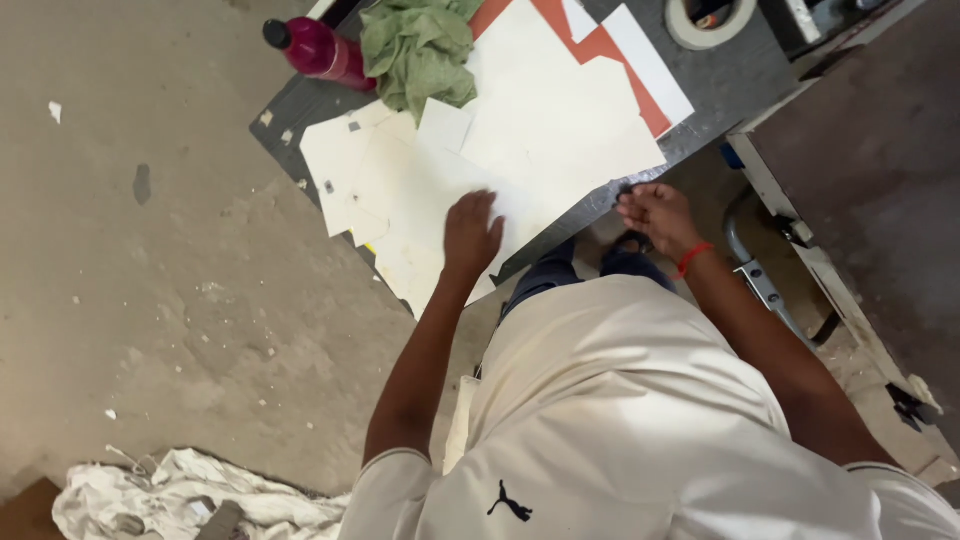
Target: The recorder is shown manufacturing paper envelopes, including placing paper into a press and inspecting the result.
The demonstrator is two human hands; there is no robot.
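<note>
- Pale cream sheets (470,160) lie stacked on a dark board, and the left hand (470,232) rests flat on the near part of the top one, fingers (478,205) spread a little and pointing away from the body; they press down and grip nothing.
- Blurring at those fingertips makes it hard to tell how firmly they bear on the sheet.
- Right hand (655,213) sits at the near edge of the dark board (720,85), just to the right of the sheets, fingers curled loosely inward; something small and dark shows at the fingertips, but what it is, and whether they pinch it, cannot be told.
- A red thread band (692,257) circles that right wrist.
- Sheets stretch from under the left palm up and to the right, their long axis running diagonally away from the person; the left hand is on them, the right lies just beside their near right corner.
- Farther out on the board, a crumpled green cloth (418,48) touches the far edge of the sheets, with a magenta bottle (318,50) lying beside it.
- Red-orange strips (600,45) show between the far sheets, and a roll of tape (710,20) sits near the board's far corner.
- White rags (180,495) lie heaped on the concrete floor (150,280), well apart from both hands.
</note>
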